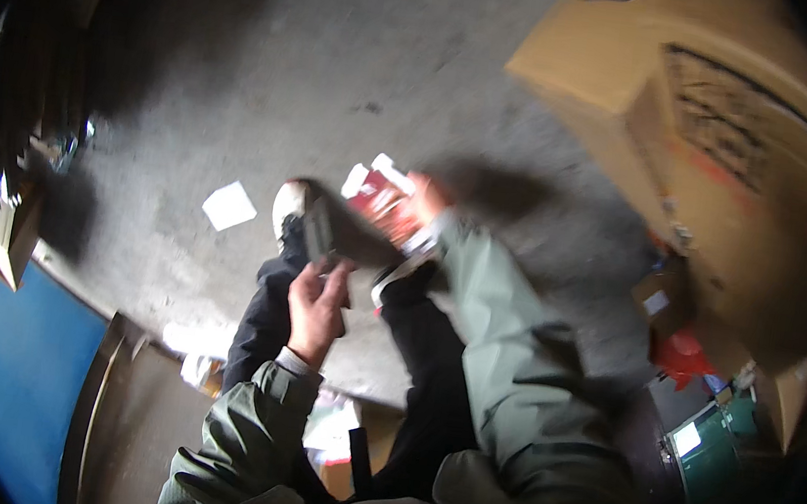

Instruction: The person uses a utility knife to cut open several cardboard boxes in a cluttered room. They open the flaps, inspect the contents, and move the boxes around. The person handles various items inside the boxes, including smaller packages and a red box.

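Low in front of me, my left hand grips a dark grey, flat object by its near edge; motion blur hides exactly what it is. To its right, my right hand holds a red and white printed packet or small carton, with white flaps at its far end. The two held things are close together in the view; whether they touch cannot be told. A white piece of paper lies on the concrete floor to the left of my shoes.
Large cardboard boxes stand at the right, above a red bag and a green container. A blue panel is at the lower left, with stacked cardboard beyond. An open carton sits behind my legs.
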Demonstrator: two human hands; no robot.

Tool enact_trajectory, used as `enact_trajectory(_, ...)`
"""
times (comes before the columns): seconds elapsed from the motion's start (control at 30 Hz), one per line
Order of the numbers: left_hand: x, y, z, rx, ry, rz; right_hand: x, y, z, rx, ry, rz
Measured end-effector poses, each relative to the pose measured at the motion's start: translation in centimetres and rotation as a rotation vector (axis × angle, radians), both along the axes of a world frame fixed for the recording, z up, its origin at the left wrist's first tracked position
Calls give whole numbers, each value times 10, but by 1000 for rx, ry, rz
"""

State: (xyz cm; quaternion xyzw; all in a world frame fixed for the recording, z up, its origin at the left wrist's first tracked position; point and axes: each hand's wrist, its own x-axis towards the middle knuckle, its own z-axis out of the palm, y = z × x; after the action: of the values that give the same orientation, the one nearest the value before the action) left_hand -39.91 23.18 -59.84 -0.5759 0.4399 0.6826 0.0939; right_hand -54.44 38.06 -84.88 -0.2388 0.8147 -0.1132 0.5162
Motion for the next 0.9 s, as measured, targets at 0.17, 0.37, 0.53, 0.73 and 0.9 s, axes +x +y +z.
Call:
enact_trajectory(0.17, 37, 22, 33, -128, 9, 51, 1, 90, 185, 222, 182, -433)
enact_trajectory(0.37, 32, -17, 182, -379, 225, 72, -16, 200, 400, -239, 668, -830)
enact_trajectory(0.53, 11, -60, 314, -666, 337, 73, -60, 251, 532, -512, 638, -1098)
enact_trajectory(0.73, -23, -50, 402, -777, 491, 189, -135, 258, 643, -696, 977, -1156)
enact_trajectory(0.9, -54, -36, 417, -761, 489, 227, -200, 200, 693, -930, 1216, -1134)
